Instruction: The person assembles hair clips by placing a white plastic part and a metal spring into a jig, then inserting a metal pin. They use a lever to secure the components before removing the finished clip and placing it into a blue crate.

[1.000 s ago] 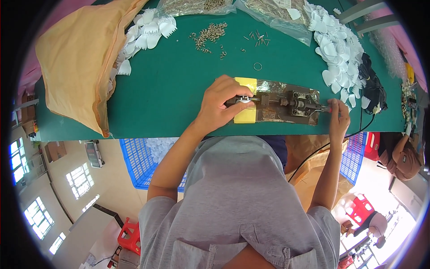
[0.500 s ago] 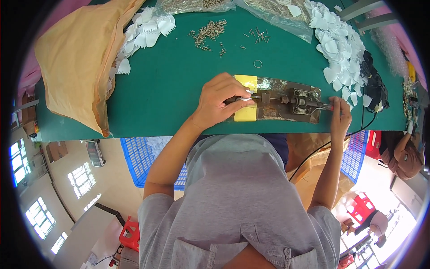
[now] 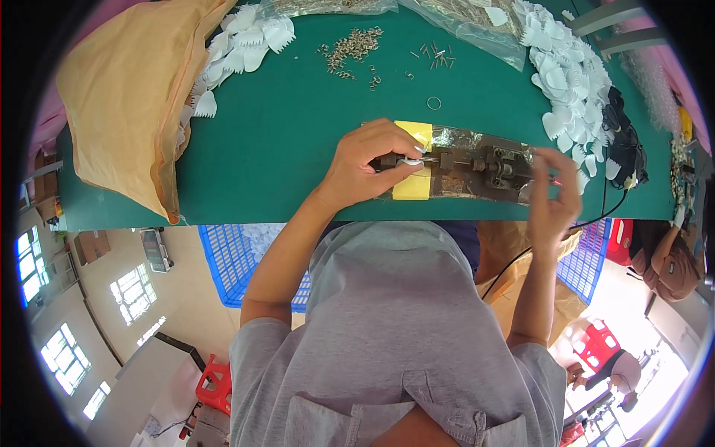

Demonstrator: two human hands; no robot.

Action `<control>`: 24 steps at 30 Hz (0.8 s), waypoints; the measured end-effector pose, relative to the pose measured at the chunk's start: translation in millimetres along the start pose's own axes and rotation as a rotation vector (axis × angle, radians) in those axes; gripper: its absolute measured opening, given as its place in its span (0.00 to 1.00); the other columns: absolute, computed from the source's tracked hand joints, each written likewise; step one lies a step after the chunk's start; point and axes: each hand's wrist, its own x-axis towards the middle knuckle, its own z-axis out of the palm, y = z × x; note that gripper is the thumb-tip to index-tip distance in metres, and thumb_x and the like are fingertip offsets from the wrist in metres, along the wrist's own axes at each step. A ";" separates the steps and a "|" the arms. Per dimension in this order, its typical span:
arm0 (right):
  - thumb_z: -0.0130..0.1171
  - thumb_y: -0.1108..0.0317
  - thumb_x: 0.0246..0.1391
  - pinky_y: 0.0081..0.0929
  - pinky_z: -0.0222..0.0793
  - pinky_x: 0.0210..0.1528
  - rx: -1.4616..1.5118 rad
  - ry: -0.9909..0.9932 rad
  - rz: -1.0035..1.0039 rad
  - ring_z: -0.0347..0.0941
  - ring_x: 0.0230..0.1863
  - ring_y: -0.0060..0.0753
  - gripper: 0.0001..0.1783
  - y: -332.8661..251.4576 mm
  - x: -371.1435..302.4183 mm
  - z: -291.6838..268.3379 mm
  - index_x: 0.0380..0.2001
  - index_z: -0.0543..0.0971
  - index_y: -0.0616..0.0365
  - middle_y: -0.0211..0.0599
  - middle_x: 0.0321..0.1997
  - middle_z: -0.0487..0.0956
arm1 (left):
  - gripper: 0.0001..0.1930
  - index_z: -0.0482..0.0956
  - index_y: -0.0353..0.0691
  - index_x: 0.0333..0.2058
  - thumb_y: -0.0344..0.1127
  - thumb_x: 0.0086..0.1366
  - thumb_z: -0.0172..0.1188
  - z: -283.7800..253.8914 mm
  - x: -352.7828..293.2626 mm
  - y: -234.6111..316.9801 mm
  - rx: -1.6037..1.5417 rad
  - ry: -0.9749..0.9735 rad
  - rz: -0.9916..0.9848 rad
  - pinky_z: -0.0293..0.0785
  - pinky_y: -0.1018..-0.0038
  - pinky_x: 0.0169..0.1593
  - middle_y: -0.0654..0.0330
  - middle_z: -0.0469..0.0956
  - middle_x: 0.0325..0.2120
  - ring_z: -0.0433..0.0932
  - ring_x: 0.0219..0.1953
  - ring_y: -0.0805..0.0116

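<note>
My left hand [image 3: 376, 162] pinches a small white plastic piece [image 3: 411, 162] between thumb and fingers, at the left end of a metal rod on a bench fixture [image 3: 500, 168]. The fixture is a dark, worn metal plate with blocks and a lever mechanism, lying along the table's near edge. Yellow tape [image 3: 412, 190] wraps its left part. At the fixture's right end my right hand [image 3: 555, 197] is blurred, its thumb and fingers apart around the red-tipped lever [image 3: 555, 181]; no firm grip shows.
Small metal clips [image 3: 354, 51], pins [image 3: 438, 56] and a ring [image 3: 434, 103] lie beyond the fixture. White toothed plastic pieces pile up on the right [image 3: 562, 86] and beside a brown paper sack [image 3: 123, 104] on the left. A black cable [image 3: 625, 138] lies far right.
My right hand has shifted left and its fingers have come away from their pinch on the red lever tip. My left hand keeps its pinch on the white piece.
</note>
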 end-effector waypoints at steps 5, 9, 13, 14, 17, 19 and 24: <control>0.70 0.77 0.53 0.37 0.69 0.51 0.155 -0.323 -0.329 0.79 0.45 0.40 0.09 -43.5 11.2 54.7 0.39 0.86 0.57 0.35 0.39 0.85 | 0.10 0.86 0.40 0.35 0.25 0.55 0.77 1.1 -0.4 -1.9 -0.069 0.014 -0.056 0.77 0.71 0.41 0.63 0.87 0.35 0.84 0.37 0.66; 0.71 0.75 0.51 0.37 0.67 0.51 0.119 -0.385 -0.392 0.78 0.42 0.41 0.08 -48.1 14.2 65.8 0.37 0.85 0.57 0.34 0.35 0.84 | 0.10 0.86 0.40 0.34 0.26 0.54 0.77 0.2 -0.7 -1.5 -0.030 0.021 -0.033 0.77 0.71 0.41 0.62 0.87 0.34 0.84 0.36 0.65; 0.71 0.75 0.54 0.37 0.69 0.55 0.097 -0.266 -0.321 0.80 0.46 0.38 0.08 -39.5 13.1 50.2 0.38 0.86 0.56 0.33 0.38 0.86 | 0.11 0.86 0.39 0.35 0.22 0.54 0.77 -2.5 -4.4 -2.3 0.052 -0.013 0.064 0.78 0.68 0.43 0.58 0.88 0.36 0.85 0.38 0.62; 0.70 0.76 0.57 0.37 0.71 0.56 -0.005 -0.187 -0.275 0.81 0.48 0.37 0.07 -32.6 13.3 36.2 0.40 0.86 0.57 0.34 0.42 0.87 | 0.11 0.86 0.39 0.35 0.22 0.54 0.77 -2.1 -4.4 -1.8 0.076 -0.012 0.083 0.79 0.67 0.44 0.58 0.88 0.36 0.85 0.37 0.61; 0.62 0.71 0.67 0.37 0.71 0.56 -0.139 0.048 0.030 0.80 0.49 0.41 0.08 22.4 5.9 -0.5 0.44 0.86 0.58 0.39 0.45 0.86 | 0.11 0.85 0.38 0.36 0.23 0.55 0.77 -1.5 -6.1 -2.5 0.068 -0.013 0.054 0.78 0.70 0.43 0.58 0.88 0.35 0.86 0.38 0.65; 0.58 0.69 0.70 0.38 0.72 0.55 -0.235 0.089 0.090 0.79 0.50 0.42 0.10 65.0 -3.8 -18.4 0.46 0.86 0.59 0.40 0.46 0.85 | 0.12 0.85 0.38 0.36 0.23 0.55 0.78 2.0 -6.7 3.6 0.008 0.032 -0.061 0.78 0.72 0.43 0.58 0.88 0.35 0.85 0.38 0.67; 0.53 0.65 0.73 0.37 0.70 0.54 -0.378 0.035 0.084 0.77 0.47 0.41 0.14 99.5 -23.2 -31.5 0.44 0.86 0.60 0.40 0.42 0.83 | 0.12 0.85 0.37 0.37 0.26 0.55 0.79 0.0 -2.9 15.2 -0.098 0.033 -0.340 0.76 0.77 0.42 0.60 0.87 0.37 0.84 0.39 0.73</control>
